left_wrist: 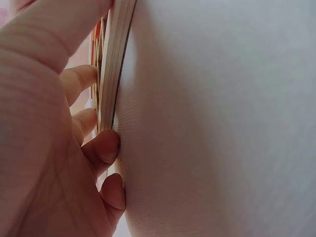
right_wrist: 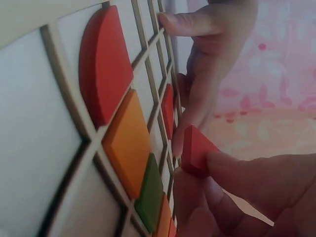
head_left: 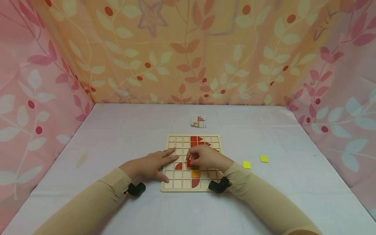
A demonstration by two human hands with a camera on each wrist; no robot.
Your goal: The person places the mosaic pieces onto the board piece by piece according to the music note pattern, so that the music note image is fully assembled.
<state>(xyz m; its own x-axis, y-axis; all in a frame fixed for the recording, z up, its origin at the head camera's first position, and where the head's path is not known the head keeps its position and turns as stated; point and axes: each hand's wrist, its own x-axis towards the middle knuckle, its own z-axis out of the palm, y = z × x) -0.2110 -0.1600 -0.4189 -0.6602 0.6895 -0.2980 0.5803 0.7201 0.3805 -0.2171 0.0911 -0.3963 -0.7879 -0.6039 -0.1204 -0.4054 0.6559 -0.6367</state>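
Observation:
A wooden grid board (head_left: 171, 183) lies on the table with coloured tiles in its cells. My left hand (head_left: 148, 164) rests on the board's left side, fingers spread; in the left wrist view they reach over its edge. Above the middle cells my right hand (head_left: 207, 157) pinches a small red tile (right_wrist: 197, 153) between thumb and fingers. Beneath it sit a green tile (right_wrist: 151, 195), an orange square (head_left: 195, 174) and a red quarter-circle (head_left: 195, 182). Another red quarter-circle (head_left: 178, 166) lies nearer the left hand. Red squares and triangles at the upper right are partly hidden by the right hand.
Behind the board lies a small printed card (head_left: 198, 121) with a coloured grid pattern. Two yellow square tiles (head_left: 246, 165) lie on the white tablecloth (head_left: 117, 130) to the right. Leaf-patterned curtains (head_left: 188, 65) enclose the table at the back and sides.

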